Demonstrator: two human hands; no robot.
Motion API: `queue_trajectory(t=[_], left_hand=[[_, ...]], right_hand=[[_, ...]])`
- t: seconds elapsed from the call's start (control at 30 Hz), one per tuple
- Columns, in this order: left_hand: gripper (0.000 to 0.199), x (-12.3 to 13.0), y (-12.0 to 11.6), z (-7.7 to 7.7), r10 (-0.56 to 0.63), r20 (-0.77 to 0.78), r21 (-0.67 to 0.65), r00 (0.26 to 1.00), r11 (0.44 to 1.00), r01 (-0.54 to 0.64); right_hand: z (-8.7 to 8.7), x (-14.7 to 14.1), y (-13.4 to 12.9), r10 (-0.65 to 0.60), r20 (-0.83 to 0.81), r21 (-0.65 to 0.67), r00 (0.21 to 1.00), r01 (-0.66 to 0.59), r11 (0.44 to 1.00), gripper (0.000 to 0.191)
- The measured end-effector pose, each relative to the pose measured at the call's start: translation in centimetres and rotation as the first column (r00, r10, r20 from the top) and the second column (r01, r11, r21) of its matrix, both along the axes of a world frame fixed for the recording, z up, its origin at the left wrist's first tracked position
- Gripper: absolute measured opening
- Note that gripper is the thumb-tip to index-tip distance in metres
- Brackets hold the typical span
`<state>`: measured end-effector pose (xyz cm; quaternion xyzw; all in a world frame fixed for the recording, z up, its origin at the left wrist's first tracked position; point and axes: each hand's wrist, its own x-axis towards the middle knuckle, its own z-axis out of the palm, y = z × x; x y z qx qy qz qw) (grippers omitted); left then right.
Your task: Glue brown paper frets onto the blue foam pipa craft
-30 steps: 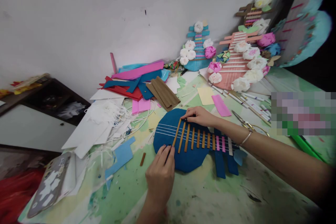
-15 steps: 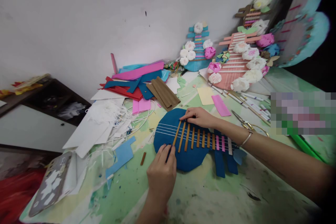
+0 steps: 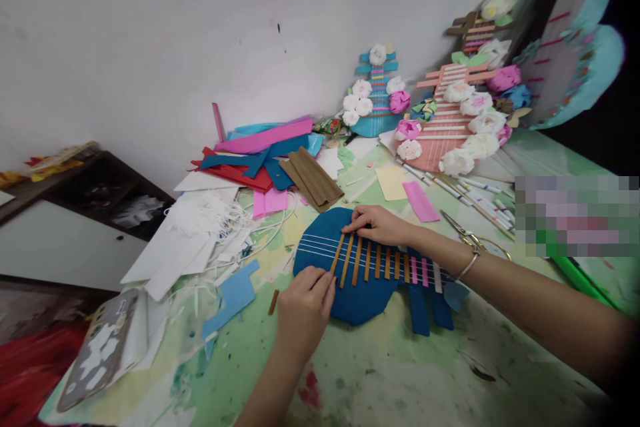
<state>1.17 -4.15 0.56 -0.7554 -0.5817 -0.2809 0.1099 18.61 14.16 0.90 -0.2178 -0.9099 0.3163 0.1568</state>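
A dark blue paper lute (image 3: 367, 297) lies flat before me, with white strings along it and brown, pink and white strips across it. My left hand (image 3: 306, 303) has its fingers together at the lower end of the leftmost brown strip (image 3: 338, 252). At that strip's upper end are the bent fingertips of my right hand (image 3: 383, 225), pinched on it and resting against the lute. The right forearm passes over the lute's neck, hiding part of it. A short loose brown piece (image 3: 273, 302) lies left of my left hand.
Gold-handled scissors (image 3: 469, 236) lie right of the lute. White string (image 3: 210, 213), coloured paper (image 3: 270, 137) and blue scraps (image 3: 233, 297) cover the left and back. Flower-decorated paper lutes (image 3: 379, 97) lean on the wall. A phone (image 3: 100, 350) lies at left.
My left hand has turned slightly and shifted up a little at the strip's lower end. The right hand has barely moved, its fingers drawn in slightly at the upper end.
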Motion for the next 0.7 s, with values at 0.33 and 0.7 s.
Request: queue_trajectory(t=[0.33,0.7], left_hand=[[0.023,-2.7,3.2,0.5,-0.073,0.193,-0.343,0.978,0.929,0.137],[0.037,-2.7,5.3,-0.4,-0.119,0.045,-0.394,0.992,0.910,0.127]], right_hand=[[-0.1,0.0,-0.3,-0.013,-0.033,0.011,0.999,0.014,1.000,0.037],[-0.4,-0.1,-0.3,-0.016,-0.046,0.042,0.999,0.018,0.999,0.036]])
